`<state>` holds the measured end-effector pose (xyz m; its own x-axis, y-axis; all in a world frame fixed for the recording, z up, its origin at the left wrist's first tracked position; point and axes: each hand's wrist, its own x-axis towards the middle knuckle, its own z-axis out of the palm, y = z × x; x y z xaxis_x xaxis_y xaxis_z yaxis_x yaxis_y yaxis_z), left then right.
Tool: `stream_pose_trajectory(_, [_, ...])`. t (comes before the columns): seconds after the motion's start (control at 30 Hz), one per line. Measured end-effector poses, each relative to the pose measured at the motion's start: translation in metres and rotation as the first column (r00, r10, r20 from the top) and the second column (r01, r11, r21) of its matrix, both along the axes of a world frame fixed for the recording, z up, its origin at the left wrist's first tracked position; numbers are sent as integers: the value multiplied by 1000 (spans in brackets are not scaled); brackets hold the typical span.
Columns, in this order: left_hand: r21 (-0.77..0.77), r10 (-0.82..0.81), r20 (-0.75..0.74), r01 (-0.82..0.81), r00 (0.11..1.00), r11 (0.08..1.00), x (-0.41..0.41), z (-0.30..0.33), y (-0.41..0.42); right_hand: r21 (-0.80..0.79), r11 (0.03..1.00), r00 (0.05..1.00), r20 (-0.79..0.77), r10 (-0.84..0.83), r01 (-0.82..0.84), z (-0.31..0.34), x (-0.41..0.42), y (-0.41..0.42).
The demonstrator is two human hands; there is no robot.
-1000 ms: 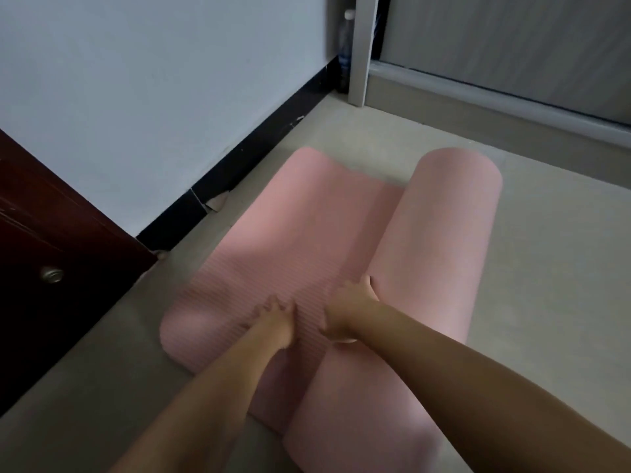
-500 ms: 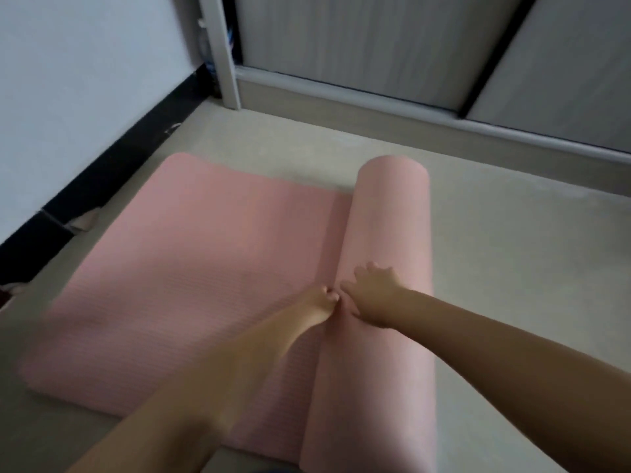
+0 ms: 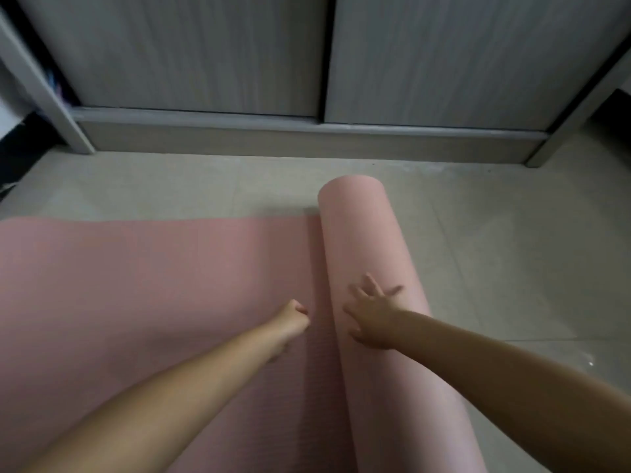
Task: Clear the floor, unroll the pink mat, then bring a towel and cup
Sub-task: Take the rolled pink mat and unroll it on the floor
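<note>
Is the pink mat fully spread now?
No, partly: the pink mat lies flat at left; a thick roll remains under the right hand.

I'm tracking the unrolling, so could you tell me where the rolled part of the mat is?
In the head view, the roll lies right of centre on the floor, under the right hand.

Dim, soft indoor light (edges bowed and blurred), no glare.

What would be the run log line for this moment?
step: unrolling | pink mat: partly flat | right hand: open on roll | left hand: beside roll
</note>
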<state>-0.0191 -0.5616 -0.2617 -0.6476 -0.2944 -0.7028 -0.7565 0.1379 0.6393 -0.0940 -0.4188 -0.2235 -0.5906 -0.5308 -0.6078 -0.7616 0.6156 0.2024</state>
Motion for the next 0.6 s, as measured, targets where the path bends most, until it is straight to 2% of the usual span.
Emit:
stream_pose_trajectory(0.1, [64, -20, 1, 20, 1000, 998, -30, 1, 27, -34, 981, 980, -50, -192, 190, 2, -20, 66])
stream_pose_trajectory(0.2, [66, -124, -9, 124, 992, 990, -69, -2, 80, -19, 914, 910, -87, -405, 405, 11, -50, 116])
stream_pose_trajectory(0.27, [48, -176, -56, 179, 983, 983, -105, -2, 138, 34, 890, 885, -129, -448, 455, 21, -69, 144])
stream_pose_trajectory(0.37, [73, -14, -187, 28, 982, 997, -137, -7, 193, -77, 925, 902, -207, -379, 371, 23, -78, 150])
stream_pose_trajectory(0.43, [164, 109, -259, -67, 960, 984, -153, -9, 220, -193, 934, 924, -186, -335, 300, 21, -75, 171])
stream_pose_trajectory(0.5, [260, 133, -283, -58, 950, 964, -166, -6, 243, -293, 945, 933, -278, -229, 145, 15, -59, 205])
stream_pose_trajectory(0.6, [323, -15, -292, 113, 956, 940, -196, 12, 282, -269, 958, 979, -144, -147, 104, -4, -30, 244])
